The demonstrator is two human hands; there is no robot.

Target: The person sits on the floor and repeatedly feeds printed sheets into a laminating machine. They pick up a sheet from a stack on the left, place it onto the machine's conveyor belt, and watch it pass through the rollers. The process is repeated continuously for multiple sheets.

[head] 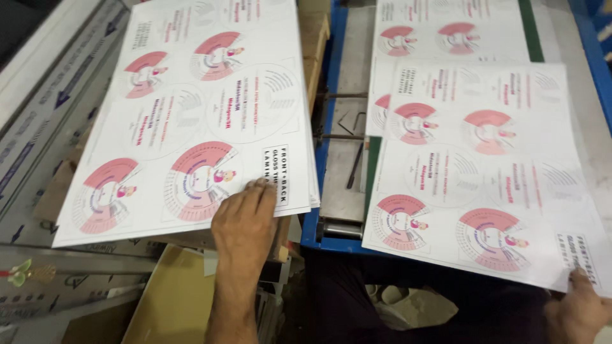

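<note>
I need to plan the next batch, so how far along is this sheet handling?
Done: printed sheets lie on the right bed. In hand: the right hand pinches one sheet's corner. Left: the left hand rests on the left stack, several sheets thick.

Under my left hand [245,220] the stack of sheets [191,114] is white, printed with pink-and-red fan-shaped dials and grey circles. The loose sheet [484,172] matches. The machine frame [322,159] is blue; the cardboard [172,299] is yellow.

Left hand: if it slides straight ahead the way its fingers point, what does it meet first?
The left hand lies on the left sheet stack; its fingers point up-right, so they would probably cross the black-lettered label first.
</note>
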